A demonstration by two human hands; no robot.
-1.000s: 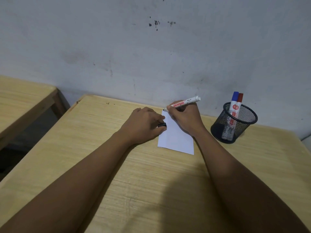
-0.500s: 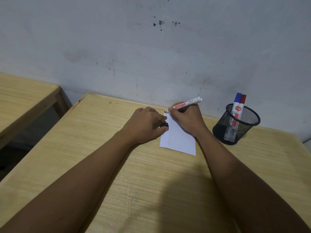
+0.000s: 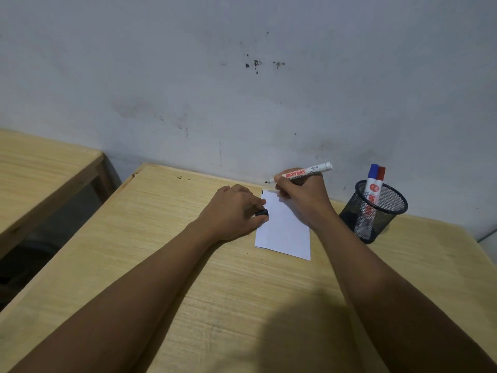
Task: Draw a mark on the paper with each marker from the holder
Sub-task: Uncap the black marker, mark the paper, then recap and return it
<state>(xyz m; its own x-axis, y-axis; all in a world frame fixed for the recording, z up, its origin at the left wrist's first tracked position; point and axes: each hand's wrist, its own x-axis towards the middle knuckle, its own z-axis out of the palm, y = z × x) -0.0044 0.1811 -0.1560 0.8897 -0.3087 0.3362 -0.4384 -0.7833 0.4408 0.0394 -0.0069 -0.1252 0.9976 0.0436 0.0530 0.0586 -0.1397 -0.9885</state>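
Black mark on the paper (image 3: 285, 224)

My right hand (image 3: 304, 197) grips the marker (image 3: 304, 173), tip lifted toward 9 o'clock; my left hand (image 3: 234, 211) pinches its black cap (image 3: 261, 212).

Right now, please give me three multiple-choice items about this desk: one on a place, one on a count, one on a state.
1. Where is the black mark on the paper?
A. far left corner
B. near right corner
C. centre

2. How many markers stand in the mesh holder?
A. one
B. two
C. four

3. The marker in the right hand is:
A. capped
B. uncapped, tip off the paper
C. lying on the desk

Answers: 1 A, the short stroke sits at that corner. 2 B, a blue-capped marker and a red-capped marker stand together. 3 B, its bare black tip points past the paper's edge, while the left hand holds the black cap.
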